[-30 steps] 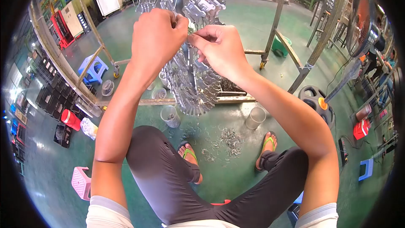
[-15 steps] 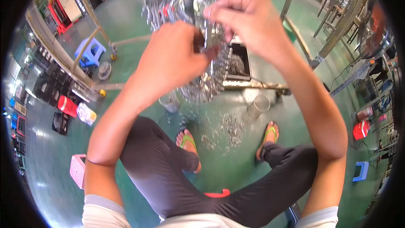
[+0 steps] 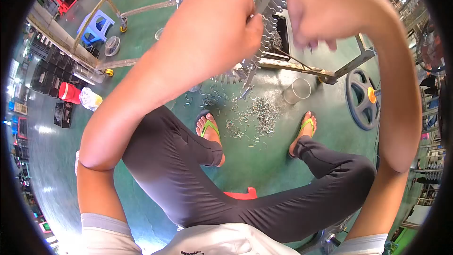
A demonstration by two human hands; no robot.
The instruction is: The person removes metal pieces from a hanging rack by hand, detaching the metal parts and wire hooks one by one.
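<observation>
A hanging cluster of shiny metal pieces [image 3: 271, 7] is in front of me at the top of the view. My left hand [image 3: 222, 23] is closed against its near side, with the thumb pressed to the curled fingers. Whatever those fingers hold is hidden behind the hand. To the right of the cluster and apart from it, my right hand [image 3: 321, 16] has its fingers curled in, slightly blurred. What it grips, if anything, does not show. Small curved metal bits [image 3: 265, 115] lie scattered on the green floor below, between my feet.
A clear bucket [image 3: 297, 91] stands by the metal rack frame [image 3: 306, 69]. Behind the cluster sits a black bin [image 3: 281, 33] with metal bits inside. A dark spoked wheel [image 3: 361, 99] is at right, a blue stool [image 3: 96, 26] at left. Part of a red seat [image 3: 243, 193] shows beneath me.
My right hand has moved right, away from the metal pieces, and its fingers have curled in. My left hand is higher and further right, still at the cluster. The view has shifted.
</observation>
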